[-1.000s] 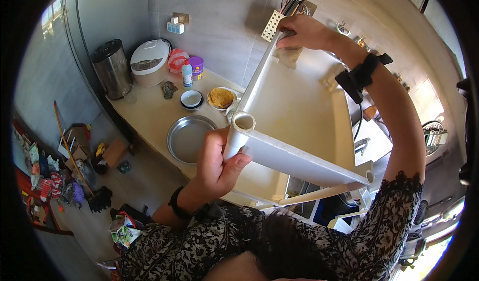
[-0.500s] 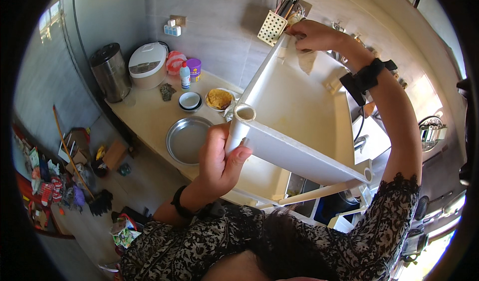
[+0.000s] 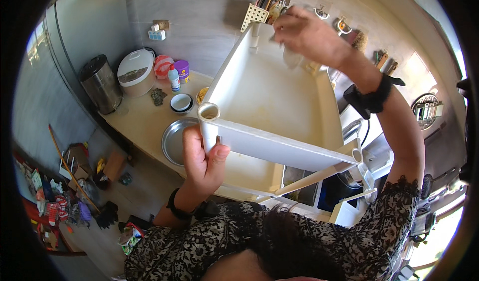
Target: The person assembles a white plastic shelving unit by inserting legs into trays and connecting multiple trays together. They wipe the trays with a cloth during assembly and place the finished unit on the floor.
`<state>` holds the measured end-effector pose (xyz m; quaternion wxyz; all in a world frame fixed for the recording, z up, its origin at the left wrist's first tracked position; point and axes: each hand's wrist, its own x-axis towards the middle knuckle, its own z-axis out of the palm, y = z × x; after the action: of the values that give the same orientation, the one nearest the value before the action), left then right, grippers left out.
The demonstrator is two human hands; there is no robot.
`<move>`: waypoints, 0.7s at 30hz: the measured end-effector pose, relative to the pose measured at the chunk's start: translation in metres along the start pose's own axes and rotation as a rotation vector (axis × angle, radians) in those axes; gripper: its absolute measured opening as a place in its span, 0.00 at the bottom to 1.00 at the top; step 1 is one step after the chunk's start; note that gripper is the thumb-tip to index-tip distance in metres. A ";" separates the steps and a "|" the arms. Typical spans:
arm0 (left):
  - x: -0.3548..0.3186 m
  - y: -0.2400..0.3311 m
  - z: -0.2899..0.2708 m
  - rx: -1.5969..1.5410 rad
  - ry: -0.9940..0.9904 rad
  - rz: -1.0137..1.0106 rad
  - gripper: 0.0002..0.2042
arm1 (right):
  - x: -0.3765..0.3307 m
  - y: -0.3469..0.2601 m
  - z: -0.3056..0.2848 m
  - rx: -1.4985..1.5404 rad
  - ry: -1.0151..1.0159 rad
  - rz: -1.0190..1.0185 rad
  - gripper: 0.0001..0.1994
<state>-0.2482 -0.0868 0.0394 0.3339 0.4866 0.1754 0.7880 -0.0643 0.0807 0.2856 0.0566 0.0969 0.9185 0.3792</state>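
My left grip (image 3: 202, 163) was clamped, thumb in front, on one of the three hollow white corner posts (image 3: 209, 126) I could see on a single two-tiered white plastic rack (image 3: 279, 141) in front of me, while my right grip (image 3: 312, 36) hung blurred over its far end, and I cannot tell whether those fingers were closed on anything. Left of the rack, the pale bench (image 3: 144, 116) bore one round silver metal tray (image 3: 173, 143), two stacked round bowls (image 3: 180, 101), one red-capped plastic bottle (image 3: 173, 79) and one purple cylindrical tub (image 3: 182, 71).
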 end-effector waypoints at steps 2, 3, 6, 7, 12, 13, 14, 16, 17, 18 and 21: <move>-0.002 0.001 0.003 0.008 0.017 0.002 0.19 | -0.008 -0.016 0.014 0.019 -0.141 0.148 0.08; -0.003 0.001 0.003 0.012 0.023 0.001 0.19 | -0.012 -0.019 0.020 0.063 -0.237 0.207 0.07; -0.006 0.000 0.001 -0.010 0.020 -0.028 0.19 | -0.025 -0.028 0.030 0.187 -0.440 0.341 0.07; -0.007 -0.001 0.000 -0.022 0.020 -0.051 0.19 | -0.028 -0.031 0.029 0.205 -0.478 0.384 0.08; -0.007 -0.007 -0.013 0.015 -0.019 -0.020 0.18 | -0.027 -0.058 -0.004 0.408 -0.407 0.324 0.11; -0.007 -0.007 -0.015 0.023 -0.007 -0.018 0.18 | -0.023 -0.065 -0.012 0.508 -0.357 0.294 0.12; -0.007 -0.007 -0.016 -0.002 -0.014 -0.013 0.18 | -0.019 -0.071 -0.021 0.593 -0.374 0.315 0.13; -0.007 -0.007 -0.018 -0.061 -0.024 0.001 0.18 | -0.016 -0.078 -0.042 1.032 -0.429 0.350 0.14; -0.007 -0.007 -0.018 -0.035 -0.025 0.011 0.18 | -0.013 -0.080 -0.049 1.247 -0.491 0.387 0.15; -0.008 -0.006 -0.019 -0.018 -0.022 0.025 0.18 | -0.010 -0.082 -0.051 1.353 -0.540 0.340 0.15; -0.008 -0.007 -0.018 -0.006 -0.022 0.000 0.18 | -0.007 -0.078 -0.049 1.551 -0.672 0.250 0.14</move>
<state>-0.2599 -0.0865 0.0219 0.3375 0.4943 0.1694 0.7830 -0.0763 -0.0086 0.2658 0.2014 0.3162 0.8352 -0.4023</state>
